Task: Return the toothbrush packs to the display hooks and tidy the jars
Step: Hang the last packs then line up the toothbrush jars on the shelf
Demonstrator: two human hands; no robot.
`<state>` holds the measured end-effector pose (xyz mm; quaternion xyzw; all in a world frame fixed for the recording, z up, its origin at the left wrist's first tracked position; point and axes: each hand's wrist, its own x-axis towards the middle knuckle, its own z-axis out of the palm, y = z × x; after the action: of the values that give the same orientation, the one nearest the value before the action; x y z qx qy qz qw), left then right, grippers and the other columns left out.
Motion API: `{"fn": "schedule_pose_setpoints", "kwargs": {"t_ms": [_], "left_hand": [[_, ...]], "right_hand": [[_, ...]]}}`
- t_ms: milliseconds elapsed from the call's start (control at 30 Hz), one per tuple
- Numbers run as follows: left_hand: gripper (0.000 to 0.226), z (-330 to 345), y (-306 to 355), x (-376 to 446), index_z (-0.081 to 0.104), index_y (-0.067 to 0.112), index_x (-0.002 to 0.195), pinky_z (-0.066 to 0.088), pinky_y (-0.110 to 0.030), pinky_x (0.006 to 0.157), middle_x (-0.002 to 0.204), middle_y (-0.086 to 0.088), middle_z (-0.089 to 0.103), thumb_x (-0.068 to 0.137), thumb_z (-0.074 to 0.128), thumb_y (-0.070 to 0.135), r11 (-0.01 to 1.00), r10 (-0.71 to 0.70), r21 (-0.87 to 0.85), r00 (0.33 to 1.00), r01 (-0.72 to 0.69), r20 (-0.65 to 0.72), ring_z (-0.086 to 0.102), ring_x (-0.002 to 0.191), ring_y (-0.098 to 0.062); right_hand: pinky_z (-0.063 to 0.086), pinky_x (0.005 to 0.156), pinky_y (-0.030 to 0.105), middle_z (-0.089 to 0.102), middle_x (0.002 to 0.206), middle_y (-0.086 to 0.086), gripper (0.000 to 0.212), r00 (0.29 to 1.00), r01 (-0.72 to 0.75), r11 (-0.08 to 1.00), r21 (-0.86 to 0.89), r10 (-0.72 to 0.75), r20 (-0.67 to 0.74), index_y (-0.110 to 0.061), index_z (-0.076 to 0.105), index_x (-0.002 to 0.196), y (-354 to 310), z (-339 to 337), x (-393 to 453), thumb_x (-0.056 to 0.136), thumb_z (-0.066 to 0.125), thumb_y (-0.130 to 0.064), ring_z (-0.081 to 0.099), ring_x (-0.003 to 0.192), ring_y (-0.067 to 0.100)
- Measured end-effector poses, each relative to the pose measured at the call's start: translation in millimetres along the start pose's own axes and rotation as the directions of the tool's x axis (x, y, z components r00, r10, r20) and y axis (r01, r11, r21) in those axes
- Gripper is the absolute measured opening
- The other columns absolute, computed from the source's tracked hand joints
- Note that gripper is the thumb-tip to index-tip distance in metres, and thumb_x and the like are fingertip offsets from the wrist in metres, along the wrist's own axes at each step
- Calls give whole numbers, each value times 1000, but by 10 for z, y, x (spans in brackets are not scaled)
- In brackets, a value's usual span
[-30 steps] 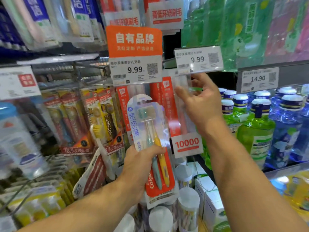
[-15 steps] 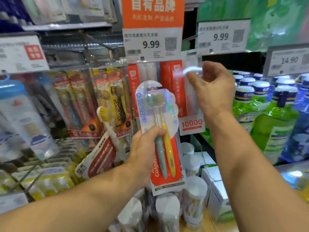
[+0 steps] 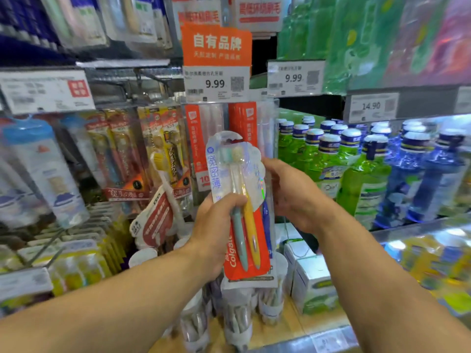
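My left hand (image 3: 216,230) grips a Colgate toothbrush pack (image 3: 242,205), red card at the bottom, with a teal and a yellow brush inside. It stands upright in front of the shelf. My right hand (image 3: 290,194) holds the pack's right edge, fingers curled behind it. Behind the pack hang orange-labelled clear packs (image 3: 204,138) on hooks under the 9.99 price tags (image 3: 216,84). Clear jars with white lids (image 3: 239,324) stand on the shelf below my hands.
Yellow and red toothbrush packs (image 3: 158,151) hang to the left, one red pack (image 3: 155,220) tilted loose. Green (image 3: 362,187) and blue mouthwash bottles (image 3: 428,179) fill the right shelf. White boxes (image 3: 311,281) sit beside the jars.
My right hand came down from the hanging clear packs under the price tag and took hold of the Colgate pack's right side. The left hand kept its grip.
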<state>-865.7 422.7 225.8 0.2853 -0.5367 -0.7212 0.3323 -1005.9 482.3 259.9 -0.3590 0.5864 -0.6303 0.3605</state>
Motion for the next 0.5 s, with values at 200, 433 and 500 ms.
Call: {"fn": "schedule_pose_setpoints", "kwargs": {"t_ms": [200,433,500], "left_hand": [[19,6,27,-127,71,16,110,56,-52,85,82,-13,73,94,61,16,1000,8,-11,1000,-8,2,69,76,-33],[27,-52,66,-218,72,4,114,61,-47,79,81,-16,73,95,63,21,996,-83,-18,996,83,29,72,75,-32],[27,-84,55,-241,69,3,115,60,-43,70,75,-14,71,96,62,20,995,-95,-32,995,96,26,71,68,-30]], "right_hand": [[40,109,69,63,136,24,45,990,-65,936,345,17,141,-14,64,134,129,-144,-240,108,38,-40,63,115,38],[47,106,62,75,115,20,49,993,47,981,186,-24,-119,-16,74,116,103,-145,-316,109,36,-45,69,113,40],[49,105,60,76,113,19,52,990,56,985,164,-34,-137,-15,76,110,98,-152,-320,110,34,-45,70,112,39]]}}
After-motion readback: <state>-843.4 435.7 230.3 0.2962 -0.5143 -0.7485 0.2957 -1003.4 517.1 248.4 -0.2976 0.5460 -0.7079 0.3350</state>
